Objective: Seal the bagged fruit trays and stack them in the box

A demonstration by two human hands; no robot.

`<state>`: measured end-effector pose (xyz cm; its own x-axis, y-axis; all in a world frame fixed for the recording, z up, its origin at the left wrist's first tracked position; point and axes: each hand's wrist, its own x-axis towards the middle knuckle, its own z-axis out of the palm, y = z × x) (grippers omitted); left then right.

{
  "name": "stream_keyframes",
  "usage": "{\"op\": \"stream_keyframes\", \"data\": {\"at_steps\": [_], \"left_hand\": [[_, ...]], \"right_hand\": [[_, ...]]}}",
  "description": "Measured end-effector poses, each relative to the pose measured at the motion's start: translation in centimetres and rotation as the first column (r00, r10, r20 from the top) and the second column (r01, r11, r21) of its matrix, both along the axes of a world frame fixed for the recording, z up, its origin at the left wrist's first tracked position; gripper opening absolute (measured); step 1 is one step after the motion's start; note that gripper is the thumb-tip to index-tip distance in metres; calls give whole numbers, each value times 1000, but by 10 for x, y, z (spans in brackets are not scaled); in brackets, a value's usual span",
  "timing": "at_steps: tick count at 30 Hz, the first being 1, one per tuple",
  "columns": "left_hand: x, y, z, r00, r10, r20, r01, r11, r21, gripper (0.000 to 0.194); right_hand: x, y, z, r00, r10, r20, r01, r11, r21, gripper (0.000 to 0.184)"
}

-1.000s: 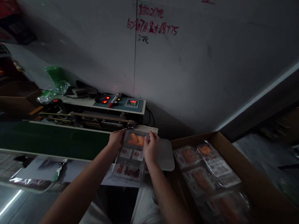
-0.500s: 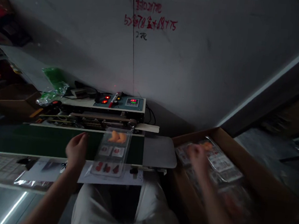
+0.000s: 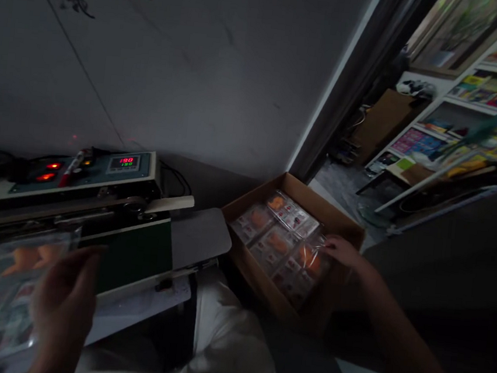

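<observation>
My left hand (image 3: 64,303) is at the lower left, with its fingers around a clear plastic food package (image 3: 5,286). That package shows orange pieces and printed labels, and its lower end is blurred. My right hand (image 3: 343,251) reaches into an open cardboard box (image 3: 300,194). Its fingertips rest on the film edge of one of several similar packages (image 3: 307,261), which lie flat and overlapping in the box. I cannot tell whether those fingers grip the film.
A heat sealer (image 3: 83,206) with a lit control panel (image 3: 123,164) stands at the left, above a green conveyor belt (image 3: 131,257) and a grey metal plate (image 3: 199,237). Beyond the box, a doorway shows shelves of colourful goods (image 3: 470,114).
The view has swung to the right. The package that lay on the belt is now up in my left hand. My right hand has moved down onto the packages in the box.
</observation>
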<state>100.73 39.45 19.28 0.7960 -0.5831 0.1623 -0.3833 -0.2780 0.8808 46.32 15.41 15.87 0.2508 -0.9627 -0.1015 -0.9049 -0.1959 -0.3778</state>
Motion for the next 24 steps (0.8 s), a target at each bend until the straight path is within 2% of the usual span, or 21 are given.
{"op": "stream_keyframes", "data": {"at_steps": [1,2,3,4,6,8,9,10,11,12,13,14,16,17,18,20,22,24], "left_hand": [[-14,-11,4,998,-49,-25,49,999,2,28],[-27,-22,7,984,-168,-54,168,986,1,30],[-40,-33,11,935,-345,-79,345,939,-14,33],[-54,-45,16,850,-520,-82,518,854,-50,37],[-83,-70,28,625,-780,-26,772,623,-129,57],[-109,-95,42,450,-889,79,884,431,-182,89],[-118,-105,49,400,-909,117,905,371,-211,100],[-125,-114,55,378,-916,135,907,337,-252,104],[-127,-121,59,381,-917,121,893,331,-305,99],[-126,-125,61,399,-915,67,863,350,-364,88],[-121,-127,61,426,-904,-25,821,398,-410,72],[-113,-127,58,464,-875,-140,765,475,-435,57],[-92,-120,45,550,-749,-370,615,663,-427,39],[-81,-116,36,578,-674,-460,530,739,-415,38],[-71,-111,26,597,-604,-529,449,797,-404,40],[-53,-101,6,589,-515,-623,346,857,-382,43],[-41,-93,-10,569,-467,-677,325,884,-336,46],[-32,-89,-22,538,-449,-713,309,892,-329,47]], "right_hand": [[5,5,18,998,43,37,-42,998,-42,20],[14,12,40,991,104,78,-97,990,-98,23],[27,21,65,978,184,103,-169,976,-138,26],[44,30,92,956,275,105,-258,954,-156,28],[86,47,145,886,454,90,-434,883,-181,28],[132,57,188,814,574,88,-548,810,-209,27],[153,59,203,777,619,110,-587,777,-226,26],[172,59,214,731,666,148,-630,742,-229,24],[188,56,219,684,700,206,-660,714,-234,22],[203,51,218,635,715,293,-672,698,-245,20],[216,44,211,587,699,408,-656,707,-266,20],[228,37,199,534,646,545,-608,742,-283,22],[252,23,160,399,421,814,-470,857,-213,37],[265,19,134,333,274,902,-433,894,-111,50],[279,17,107,306,126,944,-439,898,23,64],[309,20,54,309,-60,949,-444,874,200,90],[336,29,11,273,-50,961,-466,867,178,93],[358,37,-17,264,47,963,-448,891,79,82]]}}
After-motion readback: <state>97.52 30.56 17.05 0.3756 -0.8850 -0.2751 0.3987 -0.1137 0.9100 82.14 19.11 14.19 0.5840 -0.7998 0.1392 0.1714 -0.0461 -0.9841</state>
